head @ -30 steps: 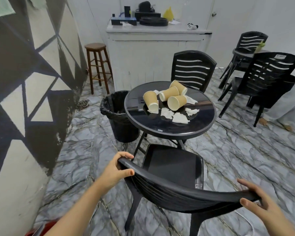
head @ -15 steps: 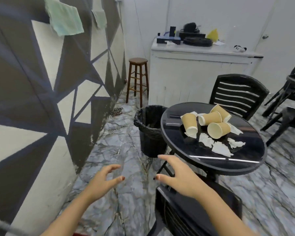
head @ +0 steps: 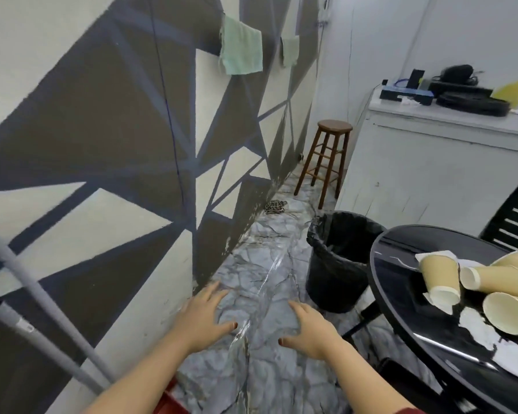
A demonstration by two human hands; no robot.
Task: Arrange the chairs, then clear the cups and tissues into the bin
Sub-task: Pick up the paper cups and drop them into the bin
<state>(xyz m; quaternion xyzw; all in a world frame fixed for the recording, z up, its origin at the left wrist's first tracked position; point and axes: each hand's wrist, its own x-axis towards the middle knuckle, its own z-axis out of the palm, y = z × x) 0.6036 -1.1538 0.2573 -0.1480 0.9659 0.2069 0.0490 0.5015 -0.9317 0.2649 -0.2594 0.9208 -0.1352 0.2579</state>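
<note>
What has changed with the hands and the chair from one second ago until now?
Both hands let go of the chair back. The left hand and right hand now hang open over the floor, holding nothing, and the view has swung left toward the wall. The chair is almost out of view under the table. The cups, tissues and bin stayed as they were.

left hand [head: 202, 319]: palm down, fingers spread | right hand [head: 310, 331]: same, empty
</note>
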